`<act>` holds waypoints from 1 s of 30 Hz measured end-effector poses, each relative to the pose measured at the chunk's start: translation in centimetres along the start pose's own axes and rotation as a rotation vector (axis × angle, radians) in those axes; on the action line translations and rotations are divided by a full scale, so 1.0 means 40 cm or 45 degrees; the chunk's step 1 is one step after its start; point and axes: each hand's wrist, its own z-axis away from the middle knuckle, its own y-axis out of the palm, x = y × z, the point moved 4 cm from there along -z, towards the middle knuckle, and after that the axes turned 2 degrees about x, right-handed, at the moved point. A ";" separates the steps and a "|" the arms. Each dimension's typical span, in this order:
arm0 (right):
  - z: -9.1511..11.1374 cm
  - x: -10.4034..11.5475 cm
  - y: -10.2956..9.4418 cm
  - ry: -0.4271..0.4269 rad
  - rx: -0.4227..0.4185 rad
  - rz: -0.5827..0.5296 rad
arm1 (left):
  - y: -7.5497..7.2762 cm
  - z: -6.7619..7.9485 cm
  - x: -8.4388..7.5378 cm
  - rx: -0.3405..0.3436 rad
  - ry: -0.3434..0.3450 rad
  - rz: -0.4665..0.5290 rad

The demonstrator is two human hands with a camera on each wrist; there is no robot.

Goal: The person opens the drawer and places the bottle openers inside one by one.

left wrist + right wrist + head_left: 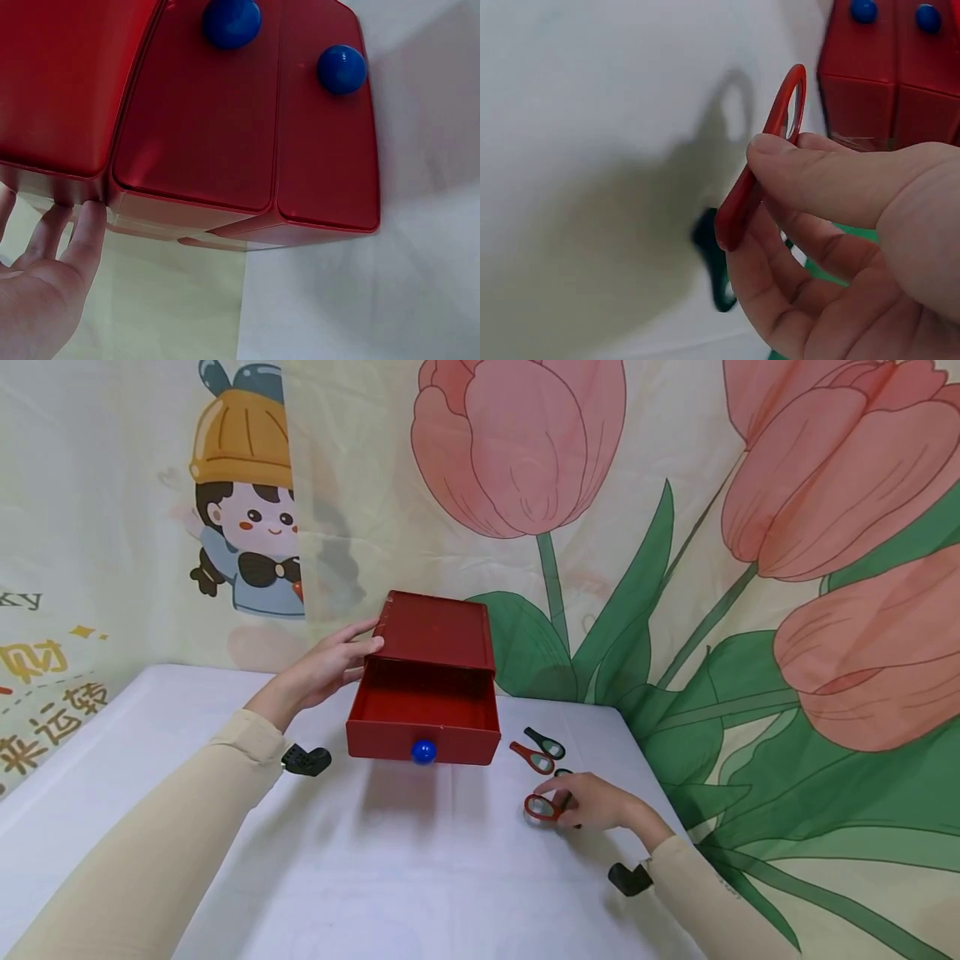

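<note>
A red drawer box [438, 631] stands towards the back of the table, its top drawer pulled out, with a blue knob [423, 752] in front. My left hand [330, 660] touches the box's left side, thumb at the top edge; in the left wrist view the extended fingers [86, 240] rest against that side. To the right, my right hand [596, 800] pinches a red magnifying glass [739, 206] between thumb and fingers, over the tabletop. Behind that hand lie another red magnifying glass [532, 757], a black one [545, 743], and a dark one [562, 772] mostly hidden by the fingers.
Two lower drawer fronts with blue knobs [341, 69] show in the left wrist view. A white cloth [450, 893] covers the table. Behind it hangs a curtain [360, 485] printed with tulips and a cartoon figure. Black wrist devices [630, 879] sit by both sleeves.
</note>
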 end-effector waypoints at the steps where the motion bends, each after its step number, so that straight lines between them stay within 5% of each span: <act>1: 0.003 0.006 -0.009 -0.013 -0.010 0.003 | 0.000 -0.001 0.000 -0.002 -0.001 0.001; 10: 0.028 0.077 -0.119 -0.155 -0.106 0.083 | 0.001 -0.005 -0.005 -0.011 -0.014 0.014; 20: 0.055 0.221 -0.261 -0.318 -0.221 0.272 | -0.001 -0.006 -0.002 -0.014 -0.019 0.003; 30: 0.032 0.364 -0.324 -0.350 -0.224 0.382 | 0.002 -0.002 -0.001 -0.004 -0.017 -0.012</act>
